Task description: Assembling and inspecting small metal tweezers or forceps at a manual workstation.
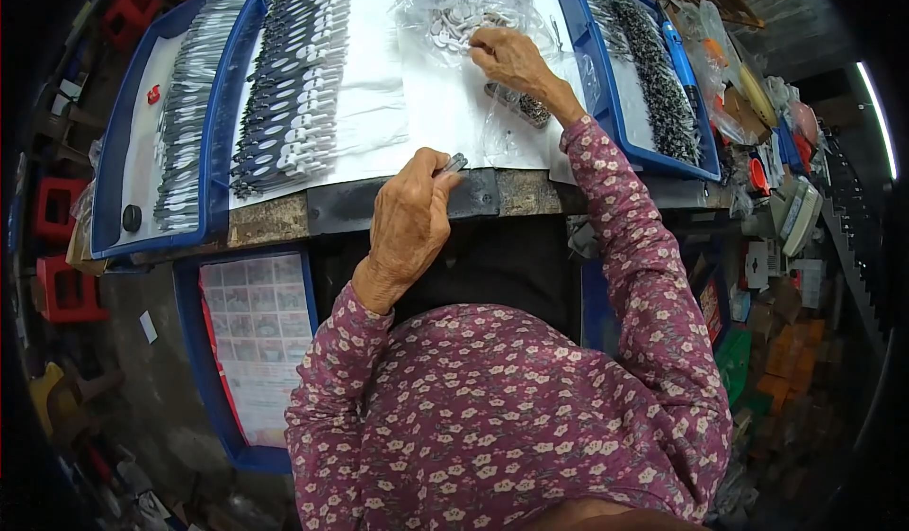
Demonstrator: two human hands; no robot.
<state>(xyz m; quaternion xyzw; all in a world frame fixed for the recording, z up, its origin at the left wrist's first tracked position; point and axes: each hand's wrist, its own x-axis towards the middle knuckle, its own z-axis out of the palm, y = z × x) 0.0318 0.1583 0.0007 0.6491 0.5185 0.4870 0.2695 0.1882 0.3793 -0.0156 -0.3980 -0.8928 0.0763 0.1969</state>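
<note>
While a small grey part (456, 163) was pinched in the left hand (409, 214) by the front edge of the worktop (530, 190), the right hand (516, 62) was held, fingers bent, at the small white pieces (453, 31) near a clear plastic bag (415, 8); whether one was gripped could not be told. It was judged best that pieces be taken singly, and that the grey part be kept steady, its protruding end uncovered.
</note>
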